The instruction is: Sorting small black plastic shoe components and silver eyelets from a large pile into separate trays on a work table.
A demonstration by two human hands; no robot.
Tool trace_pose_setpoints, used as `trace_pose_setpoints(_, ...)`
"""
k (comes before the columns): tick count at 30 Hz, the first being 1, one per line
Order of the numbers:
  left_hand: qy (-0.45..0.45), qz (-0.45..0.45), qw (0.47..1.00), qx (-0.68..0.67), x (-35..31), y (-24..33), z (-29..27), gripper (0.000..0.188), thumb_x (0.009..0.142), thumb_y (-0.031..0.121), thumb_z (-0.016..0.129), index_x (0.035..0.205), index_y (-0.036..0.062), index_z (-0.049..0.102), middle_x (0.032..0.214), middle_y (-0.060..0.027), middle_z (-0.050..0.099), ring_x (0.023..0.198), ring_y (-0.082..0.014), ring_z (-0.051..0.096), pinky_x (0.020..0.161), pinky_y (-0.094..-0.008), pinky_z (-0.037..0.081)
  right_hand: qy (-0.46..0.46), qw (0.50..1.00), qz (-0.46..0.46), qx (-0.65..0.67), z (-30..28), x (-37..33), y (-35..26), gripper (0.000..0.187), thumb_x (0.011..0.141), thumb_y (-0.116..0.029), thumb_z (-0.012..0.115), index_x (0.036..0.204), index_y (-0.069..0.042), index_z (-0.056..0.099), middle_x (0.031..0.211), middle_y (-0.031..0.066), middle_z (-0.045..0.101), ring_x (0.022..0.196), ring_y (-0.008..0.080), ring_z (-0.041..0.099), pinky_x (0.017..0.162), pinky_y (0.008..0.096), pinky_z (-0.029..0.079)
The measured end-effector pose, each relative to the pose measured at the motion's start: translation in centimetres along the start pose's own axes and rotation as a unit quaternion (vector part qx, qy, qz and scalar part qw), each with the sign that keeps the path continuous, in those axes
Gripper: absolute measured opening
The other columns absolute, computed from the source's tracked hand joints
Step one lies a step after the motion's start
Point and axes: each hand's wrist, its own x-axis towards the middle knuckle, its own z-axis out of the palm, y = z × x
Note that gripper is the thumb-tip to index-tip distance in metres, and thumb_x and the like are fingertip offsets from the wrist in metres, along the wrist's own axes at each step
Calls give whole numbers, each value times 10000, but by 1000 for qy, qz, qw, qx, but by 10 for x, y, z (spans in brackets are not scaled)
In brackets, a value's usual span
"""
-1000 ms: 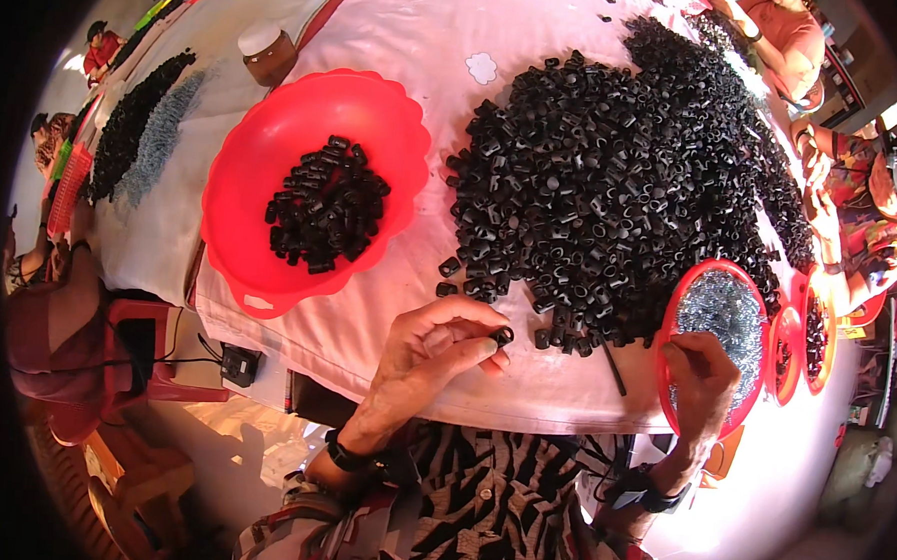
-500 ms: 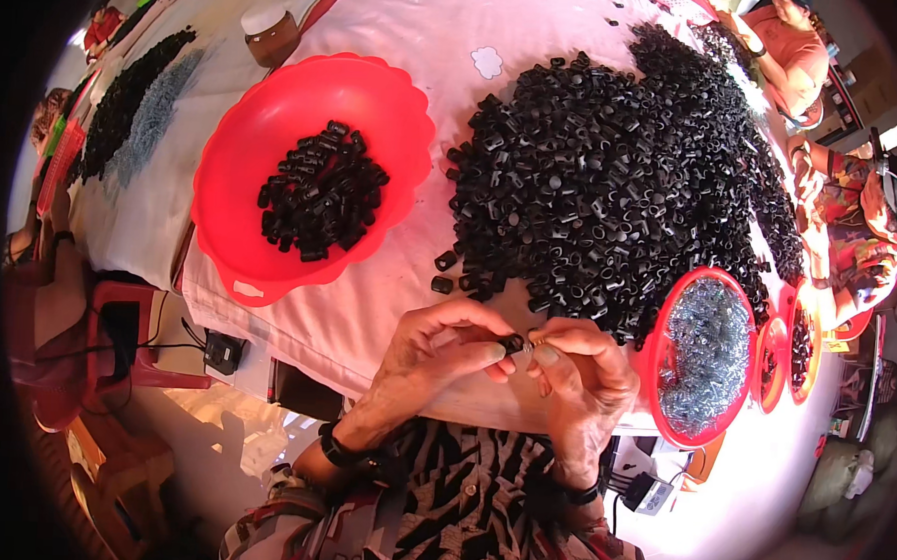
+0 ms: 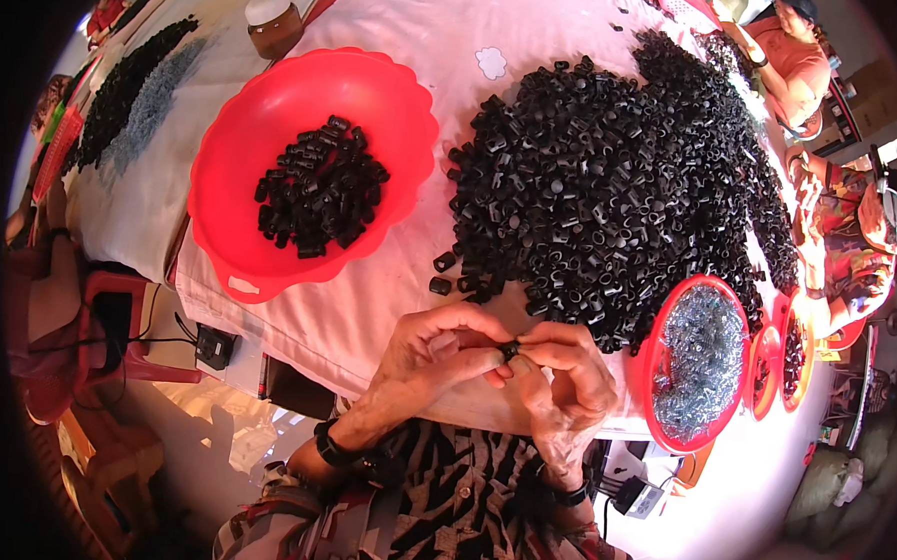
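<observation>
- The small black part (image 3: 508,350) is held up between the two hands, above the table (image 3: 357,321) near the middle of its near edge.
- The left hand (image 3: 433,354) grasps this part between thumb and forefinger. A firm, light pinch seems best, leaving the working end uncovered.
- The right hand (image 3: 567,380) has its thumb and forefinger closed on the part's right side. Whether a smaller piece sits between those tips is hard to make out, as the fingers cover most of it.
- For steady work, I would let the left fingers act as the fixed grip and the right ones do the fine moves, lined up straight with the part and pushed gently rather than forced.
- Working low over the table's near edge looks sensible, but drawing the hands a little further in would let a dropped piece land on the cloth rather than the floor.
- The heap of black parts (image 3: 612,197) lies just beyond the hands, spreading toward the table's far right corner.
- The red dish (image 3: 650,389) of silvery pieces (image 3: 702,356) sits by the near right corner, close to the right hand.
- The red bowl (image 3: 229,150), with more black pieces (image 3: 322,189) in it, stands toward the left edge, clear of both wrists.
</observation>
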Motion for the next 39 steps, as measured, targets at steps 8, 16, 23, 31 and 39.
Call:
trace_pose_setpoints(8,30,87,995,-31,-4,-1,-4,194,915,-55,598,1107,-39,620,1053,-132,641,876,-194,681,762,-316,577,80,990,35,-109,-18,10,-3,138,790,89,695,901,9,709,902,111,707,788,168,661,663,284,529)
trace_pose_setpoints(16,32,84,995,-52,-10,7,-9,174,915,-35,598,1085,-25,634,1041,-124,631,841,-191,680,716,-307,572,2,875,-125,-467,9,35,17,175,741,14,682,913,-2,653,904,101,625,814,298,590,680,403,524)
trace_pose_setpoints(23,-45,-60,996,37,-15,16,-3,190,920,-87,573,1094,-39,632,1010,-80,615,880,-139,661,768,-272,578,-44,881,-92,-461,18,40,2,169,765,16,671,932,-7,665,886,105,651,822,313,603,691,409,509)
trace_pose_setpoints(31,-7,36,998,52,-7,10,-4,226,907,-83,593,1123,-36,640,1067,-82,634,1048,-151,606,1005,-316,463,-94,883,-135,-439,5,35,11,247,715,-40,694,958,-17,657,908,62,600,849,273,550,724,387,475)
trace_pose_setpoints(39,72,57,996,-10,8,8,-3,186,868,-36,611,1052,-34,635,1015,-107,648,942,-198,651,858,-349,539,-91,874,-170,-446,2,33,18,254,684,-62,711,928,-28,646,925,72,599,858,269,545,731,395,461)
